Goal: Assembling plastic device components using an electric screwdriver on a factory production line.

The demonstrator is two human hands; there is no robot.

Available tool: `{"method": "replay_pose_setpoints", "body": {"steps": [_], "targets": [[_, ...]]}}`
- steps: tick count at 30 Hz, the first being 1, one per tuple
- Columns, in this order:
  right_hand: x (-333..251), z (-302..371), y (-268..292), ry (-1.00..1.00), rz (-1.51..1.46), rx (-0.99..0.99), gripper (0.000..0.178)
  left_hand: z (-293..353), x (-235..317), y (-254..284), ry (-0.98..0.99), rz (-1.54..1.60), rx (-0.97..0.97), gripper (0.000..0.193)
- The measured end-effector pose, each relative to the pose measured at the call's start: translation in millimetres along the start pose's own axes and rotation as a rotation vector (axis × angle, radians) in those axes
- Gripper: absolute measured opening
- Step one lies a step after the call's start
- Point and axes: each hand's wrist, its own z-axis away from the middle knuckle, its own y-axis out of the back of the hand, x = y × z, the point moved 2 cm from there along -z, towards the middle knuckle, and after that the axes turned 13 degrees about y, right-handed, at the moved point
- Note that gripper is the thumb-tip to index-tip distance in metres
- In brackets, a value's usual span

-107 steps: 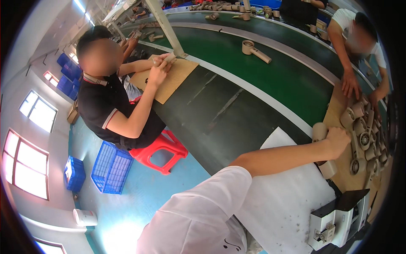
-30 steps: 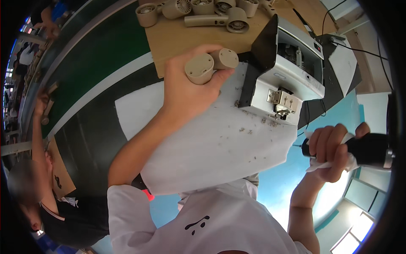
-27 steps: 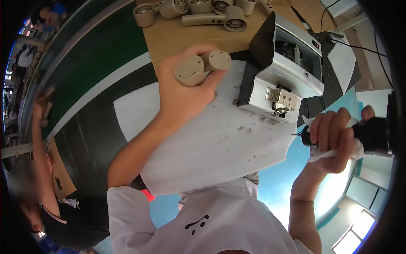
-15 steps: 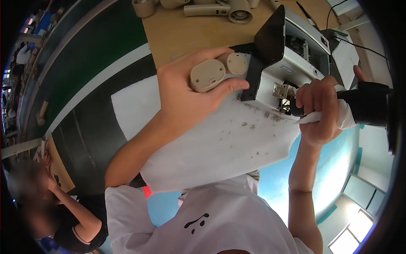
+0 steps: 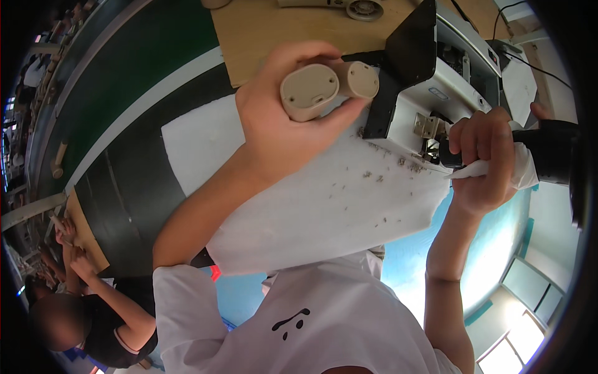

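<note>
My left hand (image 5: 274,118) is closed round a beige plastic part (image 5: 309,92) with two rounded ends, facing me, with small holes in them. It is held above the white sheet, left of a metal screw feeder (image 5: 430,93) with a black side plate. My right hand (image 5: 483,162) grips a black electric screwdriver (image 5: 548,153) with a white wrapping (image 5: 526,167) round it. The screwdriver's black front end is at the feeder's outlet bracket (image 5: 430,128); its tip is hidden there. Small screws (image 5: 408,165) lie scattered on the white sheet (image 5: 299,212) below.
Beige handheld fans (image 5: 364,9) lie along the far edge of the wooden board (image 5: 249,37). Dark cables (image 5: 536,71) run behind the feeder at the right. On the left, a co-worker (image 5: 118,318) sits at another work surface, hands together.
The view has shifted a little, so the feeder appears farther right. My left hand has risen slightly with the beige part; my right hand remains at the feeder with the screwdriver.
</note>
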Motion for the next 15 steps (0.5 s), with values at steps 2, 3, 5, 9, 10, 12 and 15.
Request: {"method": "replay_pose_setpoints", "body": {"steps": [2,3,5,9,10,12,15], "targets": [[-2,1,-5,0.026,0.03,-0.009,0.044,0,0,1,0.016,-0.056,-0.003,0.029],[-6,1,-14,-0.017,0.001,0.091,0.043,1,-2,4,0.0,-0.093,-0.037,0.028],[-11,0,-17,-0.058,-0.03,0.191,0.042,0,-2,7,-0.02,-0.129,-0.071,0.027],[-17,-5,-17,-0.109,0.0,0.222,0.045,1,3,4,-0.018,-0.042,-0.193,0.026],[-18,-5,-17,-0.148,0.0,0.268,0.045,1,3,3,0.004,-0.028,-0.225,0.026],[-18,-2,-19,-0.176,-0.097,0.255,0.041,1,4,4,0.016,-0.035,-0.222,0.025],[-31,-8,-21,-0.135,-0.408,0.194,0.025,1,6,7,0.024,-0.045,-0.226,0.024]]}}
